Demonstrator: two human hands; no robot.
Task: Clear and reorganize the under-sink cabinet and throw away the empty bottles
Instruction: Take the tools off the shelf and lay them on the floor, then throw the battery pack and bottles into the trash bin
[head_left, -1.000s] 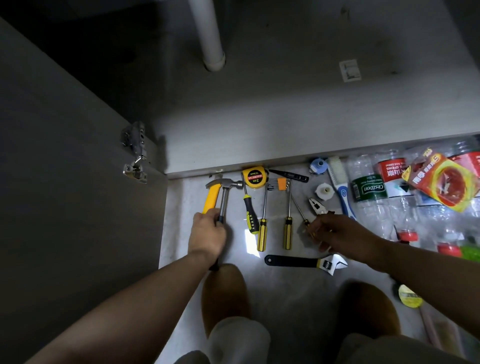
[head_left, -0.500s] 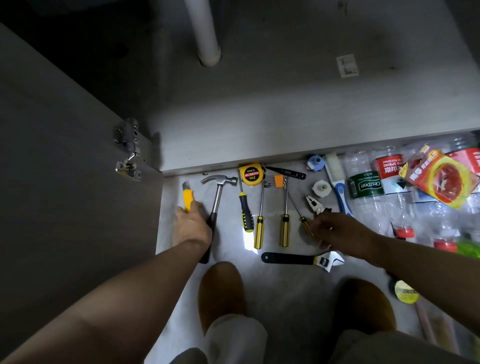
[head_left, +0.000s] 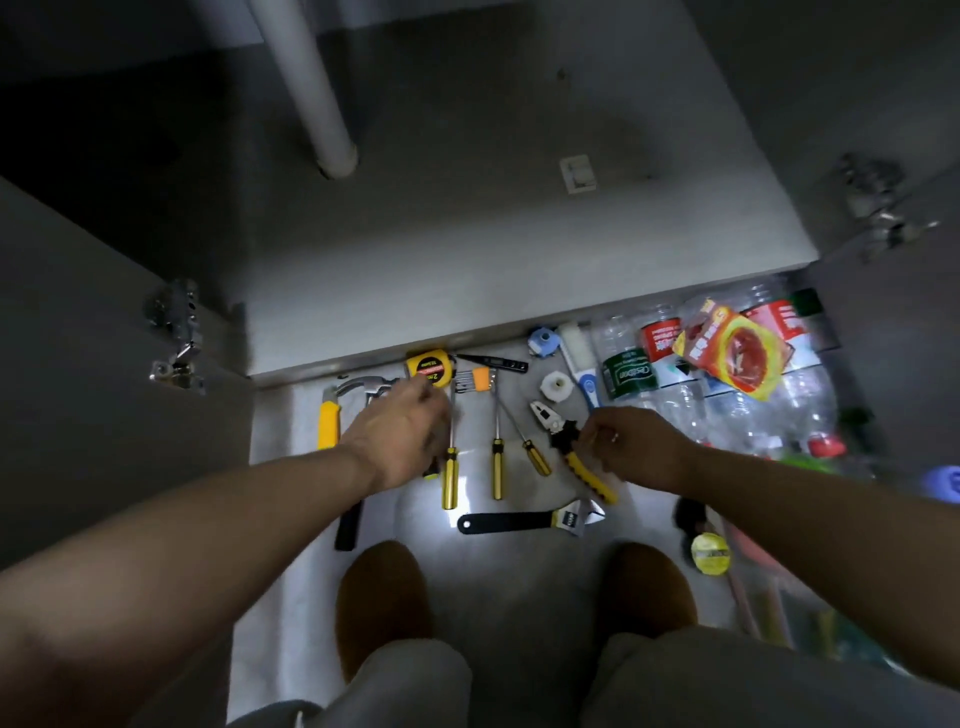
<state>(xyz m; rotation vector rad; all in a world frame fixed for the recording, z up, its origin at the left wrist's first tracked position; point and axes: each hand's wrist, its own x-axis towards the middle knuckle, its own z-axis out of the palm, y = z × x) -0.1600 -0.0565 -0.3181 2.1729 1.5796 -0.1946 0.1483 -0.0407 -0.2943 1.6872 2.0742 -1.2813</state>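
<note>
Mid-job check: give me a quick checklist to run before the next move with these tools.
1. Right hand grips pliers: ok.
2. Left hand free: cannot tell, blurred over hammer.
3. Cabinet floor has room: ok.
4. Bottles thrown away: not ok, piled on the floor at right.
5. Wrench apart from both hands: ok.

Under-sink cabinet (head_left: 519, 249): grey inside, seen open, with a door swung out at either side.
Empty bottles (head_left: 727, 410): clear plastic, heaped on their sides on the floor at the right, just before the cabinet's front edge.
Green-labelled bottle (head_left: 627, 375): laid at the heap's left edge, marked "Cestbon".
Red-labelled bottle (head_left: 661, 339): laid just beside it, nearer the cabinet.
Red cap (head_left: 826, 446): seen at the heap's near side.
</note>
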